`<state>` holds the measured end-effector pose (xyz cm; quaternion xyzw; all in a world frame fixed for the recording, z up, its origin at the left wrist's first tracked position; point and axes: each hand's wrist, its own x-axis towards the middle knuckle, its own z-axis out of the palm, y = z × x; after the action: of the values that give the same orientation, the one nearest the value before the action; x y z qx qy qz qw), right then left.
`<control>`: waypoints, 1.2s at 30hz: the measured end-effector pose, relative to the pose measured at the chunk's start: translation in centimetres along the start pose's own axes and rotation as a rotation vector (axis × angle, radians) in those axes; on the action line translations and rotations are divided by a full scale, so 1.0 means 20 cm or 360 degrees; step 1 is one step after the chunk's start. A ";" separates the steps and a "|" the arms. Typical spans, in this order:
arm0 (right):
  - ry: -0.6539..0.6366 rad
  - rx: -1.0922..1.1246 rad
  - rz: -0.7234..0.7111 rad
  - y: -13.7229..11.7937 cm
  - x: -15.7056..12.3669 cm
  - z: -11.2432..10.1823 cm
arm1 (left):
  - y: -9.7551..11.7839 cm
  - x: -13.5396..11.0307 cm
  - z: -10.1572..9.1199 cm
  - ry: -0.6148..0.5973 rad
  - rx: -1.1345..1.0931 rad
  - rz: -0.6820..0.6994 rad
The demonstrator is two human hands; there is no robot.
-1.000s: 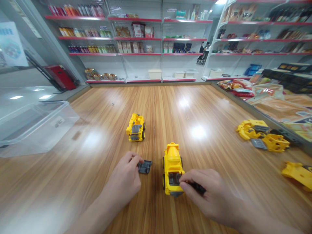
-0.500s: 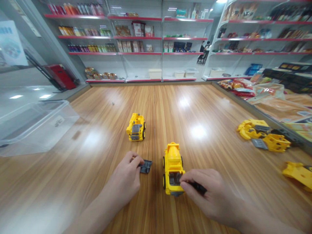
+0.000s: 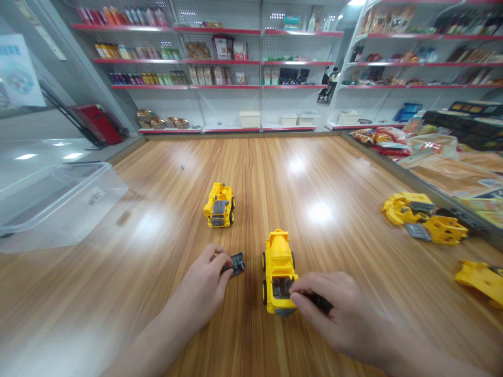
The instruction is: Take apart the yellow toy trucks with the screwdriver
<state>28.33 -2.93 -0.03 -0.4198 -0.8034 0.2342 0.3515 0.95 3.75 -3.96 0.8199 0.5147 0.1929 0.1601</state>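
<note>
On the wooden table [image 3: 322,173] a yellow toy cement-mixer truck [image 3: 278,262] stands in front of me. My right hand [image 3: 334,309] is closed around a dark part [image 3: 318,302] at the truck's near end, fingertips touching the grey cab. My left hand [image 3: 202,285] pinches a small grey plastic piece [image 3: 237,263] just left of the truck, with the piece tilted up off the table. A second yellow toy truck [image 3: 219,204] stands farther back, untouched.
A clear plastic bin [image 3: 51,204] sits at the left. Loose yellow toy parts [image 3: 424,217] and another yellow toy [image 3: 479,280] lie at the right, near snack packets [image 3: 444,157]. Store shelves [image 3: 220,63] fill the background.
My left hand has tipped the grey piece up and drawn it slightly toward itself. My right hand and the mixer truck have not moved.
</note>
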 end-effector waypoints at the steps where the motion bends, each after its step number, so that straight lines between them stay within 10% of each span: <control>1: 0.0002 -0.0001 0.0004 0.00 0.00 0.00 | 0.01 0.00 0.00 -0.0004 0.0003 -0.0005; 36: -0.0014 -0.0001 0.0007 0.00 0.00 0.00 | 0.05 -0.01 -0.01 -0.0133 -0.0094 0.0085</control>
<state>28.40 -2.94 -0.07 -0.4207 -0.8041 0.2366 0.3472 1.49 3.24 -3.32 0.8357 0.4795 0.1777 0.2002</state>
